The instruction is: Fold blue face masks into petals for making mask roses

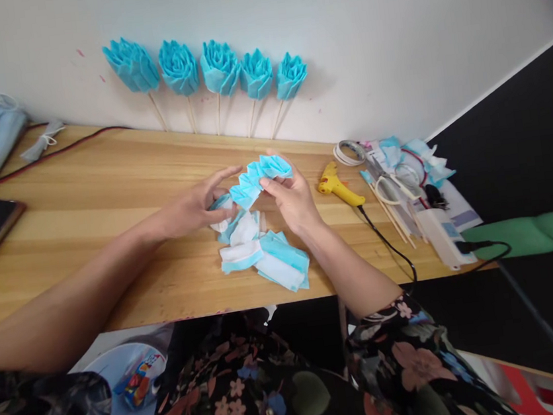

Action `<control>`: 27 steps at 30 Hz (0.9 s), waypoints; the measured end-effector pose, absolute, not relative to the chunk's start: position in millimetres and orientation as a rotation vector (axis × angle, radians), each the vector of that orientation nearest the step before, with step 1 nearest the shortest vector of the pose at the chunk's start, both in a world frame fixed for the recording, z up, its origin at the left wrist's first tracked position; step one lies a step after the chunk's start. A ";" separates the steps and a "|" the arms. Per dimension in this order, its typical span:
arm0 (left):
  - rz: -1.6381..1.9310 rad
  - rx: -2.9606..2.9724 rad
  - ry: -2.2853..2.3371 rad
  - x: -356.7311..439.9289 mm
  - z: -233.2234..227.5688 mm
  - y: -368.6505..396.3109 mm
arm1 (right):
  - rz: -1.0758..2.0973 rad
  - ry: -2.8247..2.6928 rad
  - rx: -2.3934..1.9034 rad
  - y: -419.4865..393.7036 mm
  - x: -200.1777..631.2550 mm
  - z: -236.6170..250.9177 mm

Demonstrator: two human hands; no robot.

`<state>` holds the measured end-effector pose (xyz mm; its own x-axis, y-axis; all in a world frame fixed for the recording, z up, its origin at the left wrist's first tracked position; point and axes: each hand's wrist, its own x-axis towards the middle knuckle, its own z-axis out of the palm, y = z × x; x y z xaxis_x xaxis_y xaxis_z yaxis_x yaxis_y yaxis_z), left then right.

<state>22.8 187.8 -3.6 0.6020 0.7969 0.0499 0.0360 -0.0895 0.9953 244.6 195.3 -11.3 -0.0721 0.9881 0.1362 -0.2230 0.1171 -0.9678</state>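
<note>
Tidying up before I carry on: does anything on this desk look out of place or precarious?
The white box at the table's right end juts over the front edge. The glue gun's black cord trails off the same edge.

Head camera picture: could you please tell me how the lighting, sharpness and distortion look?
Head view: soft, even light, no glare on the wooden table; blue paper flowers cast faint shadows on the wall; edges bow from the wide lens, corners darken; hands and pleated blue strip slightly soft.

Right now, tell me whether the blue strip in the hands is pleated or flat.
Pleated: the strip shows fan-like folds between the right hand and left hand.
</note>
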 end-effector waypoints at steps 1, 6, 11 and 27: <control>0.736 1.568 0.722 22.2 -2.5 187.8 | 1.274 -1.129 -0.910 196.9 245.5 -11.7; 0.767 1.640 0.739 20.6 2.0 187.0 | 1.331 -1.012 -0.876 203.7 251.0 -13.2; 0.708 1.761 0.835 16.6 2.0 187.4 | 1.344 -0.830 -0.866 214.2 261.1 -11.6; 0.521 2.231 0.601 19.3 34.4 169.8 | 1.484 -0.631 -0.761 212.0 256.2 -3.4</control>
